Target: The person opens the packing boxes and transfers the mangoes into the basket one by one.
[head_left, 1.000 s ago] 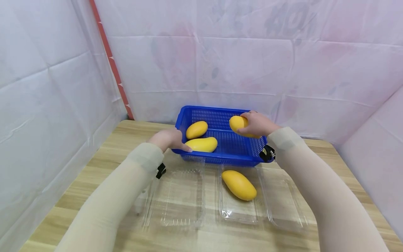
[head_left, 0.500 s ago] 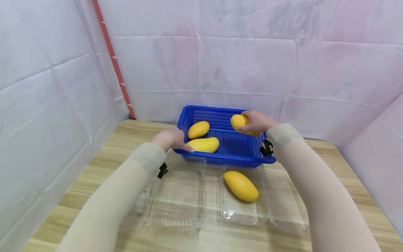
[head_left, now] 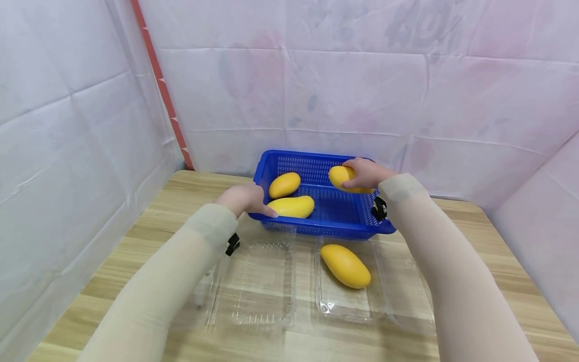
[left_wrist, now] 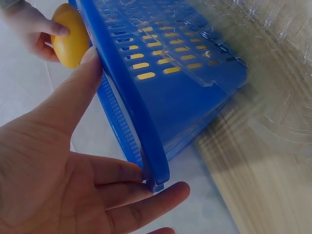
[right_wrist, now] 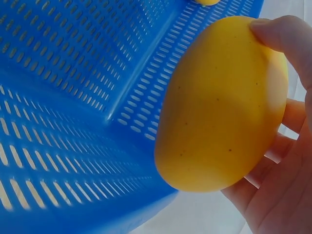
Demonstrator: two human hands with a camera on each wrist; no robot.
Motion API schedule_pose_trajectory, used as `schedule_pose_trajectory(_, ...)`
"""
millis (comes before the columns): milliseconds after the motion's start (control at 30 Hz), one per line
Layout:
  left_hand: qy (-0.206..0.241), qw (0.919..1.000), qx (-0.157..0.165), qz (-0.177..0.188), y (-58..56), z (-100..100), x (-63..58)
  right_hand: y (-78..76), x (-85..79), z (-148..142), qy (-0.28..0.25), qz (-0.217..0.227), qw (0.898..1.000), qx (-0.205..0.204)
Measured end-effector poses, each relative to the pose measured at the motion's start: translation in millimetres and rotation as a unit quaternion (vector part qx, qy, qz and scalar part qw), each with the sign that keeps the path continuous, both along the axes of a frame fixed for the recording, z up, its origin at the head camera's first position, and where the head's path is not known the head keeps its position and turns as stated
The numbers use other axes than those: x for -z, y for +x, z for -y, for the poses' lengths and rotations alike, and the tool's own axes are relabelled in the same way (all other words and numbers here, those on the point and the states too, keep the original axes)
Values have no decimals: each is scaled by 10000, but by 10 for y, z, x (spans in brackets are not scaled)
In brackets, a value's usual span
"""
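Note:
A blue slotted basket (head_left: 325, 229) stands at the back of the wooden table. My left hand (head_left: 242, 198) holds its near left corner. The thumb lies on the rim (left_wrist: 131, 97) and the fingers (left_wrist: 146, 200) reach beneath it. My right hand (head_left: 364, 173) grips a yellow mango (head_left: 340, 176) over the basket's right side, fingers curled round it (right_wrist: 219, 107). Two more mangoes (head_left: 284, 185) (head_left: 291, 206) lie in the basket's left half. Another mango (head_left: 345, 265) lies in the right-hand clear plastic tray (head_left: 348, 306).
An open clear clamshell tray (head_left: 264, 286) sits left of the filled one, both just in front of the basket. Pale sheeted walls (head_left: 68, 151) close in the left, back and right. Bare wood (head_left: 135, 241) shows left of the trays.
Hardly anything. The right hand keeps its grip on the mango over the basket, the left hand stays on the basket's corner, and the view has shifted slightly.

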State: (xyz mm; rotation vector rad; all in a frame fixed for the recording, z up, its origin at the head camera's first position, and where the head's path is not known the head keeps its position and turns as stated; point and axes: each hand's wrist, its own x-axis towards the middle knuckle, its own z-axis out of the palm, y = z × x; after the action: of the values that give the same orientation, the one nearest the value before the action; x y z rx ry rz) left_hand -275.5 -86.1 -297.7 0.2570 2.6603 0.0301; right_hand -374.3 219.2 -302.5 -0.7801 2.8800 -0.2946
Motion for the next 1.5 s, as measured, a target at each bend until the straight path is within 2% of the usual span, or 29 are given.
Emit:
schedule_pose_trajectory(533, -75, 10000, 14, 54, -11, -17, 2, -137, 184, 144, 342, 306, 9989, 37)
schedule_pose_trajectory(800, -95, 9999, 120, 41, -5, -82, 5, -173, 268, 161, 594, 652, 9953, 411)
schedule_pose_trajectory(1033, -42, 10000, 14, 11, 4, -116, 13, -225, 347, 148, 705, 726, 9946, 232)
schedule_pose_trajectory(1200, -113, 9999, 37, 5, -42, -137, 41, -287, 392, 169, 555, 844, 9943, 334)
schedule_pose_trajectory(1500, -187, 9998, 24, 44, -42, -112, 33, -366, 529, 346, 1153, 1066, 9874, 183)
